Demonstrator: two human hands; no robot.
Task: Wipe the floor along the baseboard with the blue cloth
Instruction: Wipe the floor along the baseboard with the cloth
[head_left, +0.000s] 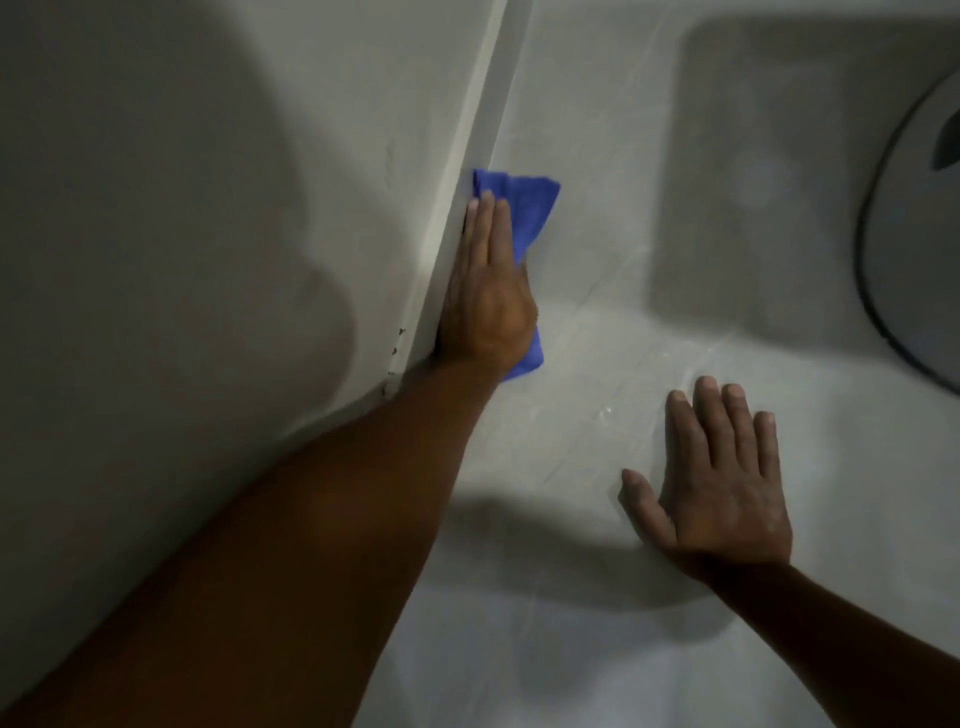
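Note:
The blue cloth (530, 208) lies flat on the pale tiled floor (597, 322), tight against the white baseboard (462, 171). My left hand (485, 291) presses down on it with fingers straight and together, its edge touching the baseboard. Cloth shows beyond the fingertips and below the wrist. My right hand (722, 478) rests flat on the floor to the right, fingers spread, holding nothing.
The grey wall (182, 208) fills the left side, with small dark chips near the baseboard's lower end. A round dark-rimmed object (904, 249) sits on the floor at the far right. Shadows fall across the floor.

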